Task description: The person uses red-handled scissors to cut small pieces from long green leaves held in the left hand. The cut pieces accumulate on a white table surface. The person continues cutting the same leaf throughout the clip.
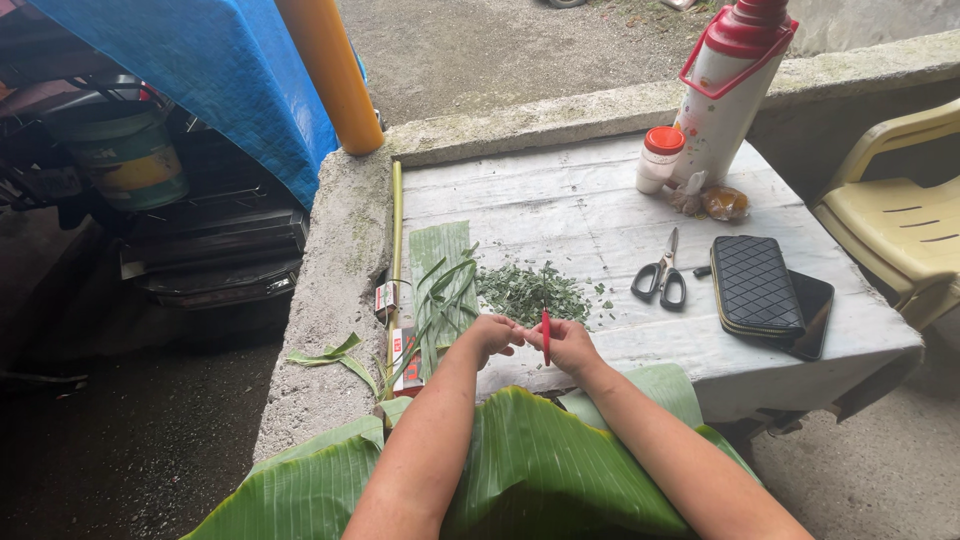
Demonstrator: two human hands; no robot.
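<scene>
Both hands meet at the near edge of the worktop (620,215), a whitish, weathered plank surface set against a rough concrete ledge (335,270); left hand (492,333) curled closed, its fingertips pinching something small that cannot be made out; right hand (568,345) clenched around a thin red stick-like tool (546,338), held upright between the two hands; just beyond the fingers lies a loose pile of chopped green leaf bits (530,290), fine and ragged; left of the pile, a flat strip of banana leaf (440,250) with narrow green slivers across it, close to the worktop's left edge; a broad glossy banana leaf (530,465), ribbed, lies under both forearms and overhangs the near edge; open bare board stretches between the pile and the scissors (661,272), black-handled, blades shut; further right, a quilted black wallet (755,285) rests on a dark phone (812,315), near the right edge; at the far corner, a white flask with red cap (725,85) and a small white jar with orange lid (659,158), just beside each other; pale yellow plastic chair (895,215) stands off the right side.
</scene>
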